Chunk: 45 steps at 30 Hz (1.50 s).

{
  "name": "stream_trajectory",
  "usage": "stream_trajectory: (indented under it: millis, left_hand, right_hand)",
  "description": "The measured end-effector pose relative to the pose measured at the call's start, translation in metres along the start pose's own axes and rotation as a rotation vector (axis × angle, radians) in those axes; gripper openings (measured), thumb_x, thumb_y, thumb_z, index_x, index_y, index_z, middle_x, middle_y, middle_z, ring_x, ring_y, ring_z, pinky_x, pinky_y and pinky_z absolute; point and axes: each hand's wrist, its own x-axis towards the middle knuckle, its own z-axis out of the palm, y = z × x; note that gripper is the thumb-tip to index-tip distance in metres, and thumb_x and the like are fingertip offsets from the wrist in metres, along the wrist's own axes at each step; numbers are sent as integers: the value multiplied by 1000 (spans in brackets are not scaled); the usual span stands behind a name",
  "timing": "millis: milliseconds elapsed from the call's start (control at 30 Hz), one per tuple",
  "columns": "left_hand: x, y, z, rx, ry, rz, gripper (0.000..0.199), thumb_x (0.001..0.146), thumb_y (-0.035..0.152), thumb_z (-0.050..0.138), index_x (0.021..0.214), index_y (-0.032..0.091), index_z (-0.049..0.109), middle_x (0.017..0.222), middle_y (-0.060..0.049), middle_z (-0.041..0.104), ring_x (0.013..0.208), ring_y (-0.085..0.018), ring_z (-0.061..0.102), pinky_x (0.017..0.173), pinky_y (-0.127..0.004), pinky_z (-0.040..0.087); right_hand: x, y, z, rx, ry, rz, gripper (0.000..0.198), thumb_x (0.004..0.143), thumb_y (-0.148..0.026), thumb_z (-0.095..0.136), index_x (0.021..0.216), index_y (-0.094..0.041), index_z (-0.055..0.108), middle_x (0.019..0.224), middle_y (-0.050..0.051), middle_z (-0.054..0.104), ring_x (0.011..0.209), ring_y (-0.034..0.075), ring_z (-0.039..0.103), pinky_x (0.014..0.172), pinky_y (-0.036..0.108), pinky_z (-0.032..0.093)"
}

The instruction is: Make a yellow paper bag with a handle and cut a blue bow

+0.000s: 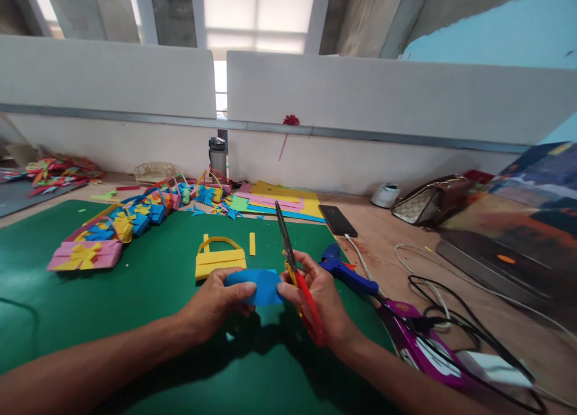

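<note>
A piece of blue paper (260, 287) is stretched between my two hands above the green mat. Its left end is pinched by my left hand (228, 295), thumb on top. My right hand (318, 292) pinches the right end between thumb and finger. That same hand also carries a pair of scissors (311, 307) with red handles, the blades pointing up and away from me. Just beyond the paper lies a small yellow paper bag (220, 262) with a curved handle. A short yellow strip (252, 244) is to the right of it.
Several colourful paper bags (85, 256) line the mat's left back edge. Coloured sheets (288, 200), paper scraps and a grey bottle (218, 160) are behind. At right are a phone (338, 220), a blue glue gun (347, 274), a purple power strip (419, 343) and tangled cables.
</note>
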Motion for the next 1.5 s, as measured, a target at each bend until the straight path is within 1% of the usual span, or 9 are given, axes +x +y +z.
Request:
stream_trajectory:
  millis: [400,667,833,1000,1133,1267,1367,1433,1500]
  left_hand:
    - [6,11,-3,-36,21,29,37,55,36,82,68,13,57,56,3,53,47,-7,47,45,-19,40]
    - [17,20,-15,-115,83,178,33,74,44,65,63,14,54,52,2,55,45,-8,49,47,-19,41]
    - [18,20,-14,-179,7,145,31,73,43,67,82,14,60,60,0,60,51,-10,54,48,-19,43]
    - [13,17,-9,-135,-108,122,36,74,48,66,76,14,58,56,0,57,48,-9,52,49,-20,44]
    - [10,15,-5,-148,-95,71,38,70,49,70,72,14,55,55,0,55,47,-9,51,48,-21,45]
    - [9,13,-4,-129,-50,36,47,64,51,73,87,13,58,57,2,53,47,-10,50,46,-22,45]
    - [7,14,-6,68,29,110,51,70,49,69,107,17,55,74,-2,59,57,-13,56,52,-25,48]
    - [4,14,-8,387,80,282,52,72,42,68,117,20,53,97,-8,62,81,-20,61,70,-32,51]
    - [1,13,-9,757,49,516,58,69,35,72,122,20,52,119,-13,57,109,-28,53,93,-42,44]
  right_hand:
    - [5,-5,-3,96,73,-50,50,52,-19,77,96,-20,53,62,-8,57,52,7,48,52,21,35]
    - [9,-12,-9,111,176,-40,48,53,-23,77,95,-21,54,68,-7,57,54,10,53,54,24,45]
    - [11,-12,-11,125,174,15,49,52,-24,77,95,-22,54,70,-6,55,57,11,55,54,24,46]
    - [11,-11,-12,79,161,54,50,53,-27,76,98,-22,55,72,-5,56,57,12,55,55,25,46]
    - [10,-11,-12,50,95,85,47,55,-27,74,98,-22,55,69,-5,55,58,12,55,57,27,47]
    - [10,-9,-10,27,76,73,44,56,-26,72,97,-21,55,69,-5,55,59,12,55,55,25,46]
    - [10,-9,-9,39,73,79,45,54,-23,72,95,-21,53,66,-7,55,53,9,52,52,23,44]
    - [10,-8,-8,38,92,84,45,54,-22,73,94,-21,53,65,-7,55,50,8,51,50,22,44]
    - [9,-8,-6,37,113,81,45,54,-21,73,94,-21,53,64,-8,55,48,8,49,48,22,43]
